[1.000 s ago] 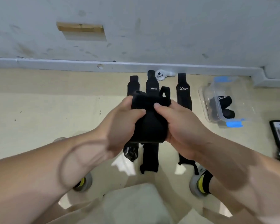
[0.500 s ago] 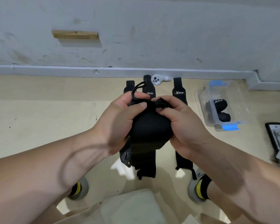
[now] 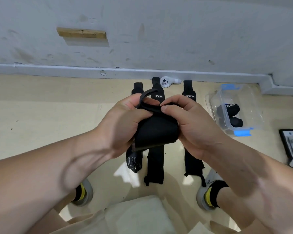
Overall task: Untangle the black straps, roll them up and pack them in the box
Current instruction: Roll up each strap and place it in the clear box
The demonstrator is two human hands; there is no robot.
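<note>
I hold a rolled black strap (image 3: 156,130) in mid-air in front of me. My left hand (image 3: 123,122) grips its left side, thumb on top. My right hand (image 3: 189,122) grips the right side and pinches the top edge. A thin loop (image 3: 145,97) sticks up from the roll. Three black straps lie flat on the floor below: a left one (image 3: 134,162), a middle one (image 3: 155,166) and a right one (image 3: 192,161). The clear plastic box (image 3: 243,92) with blue latches stands at the right and holds two rolled straps (image 3: 229,110).
A white controller (image 3: 167,81) lies against the wall's baseboard. A black and metal object (image 3: 291,146) sits at the far right edge. My two shoes (image 3: 208,196) stand on the beige floor beside the straps. A pale cushion (image 3: 137,215) is below me.
The roll has turned in my hands and grown tighter. The thin loop now sticks up above my left thumb. Both hands have shifted slightly along the roll.
</note>
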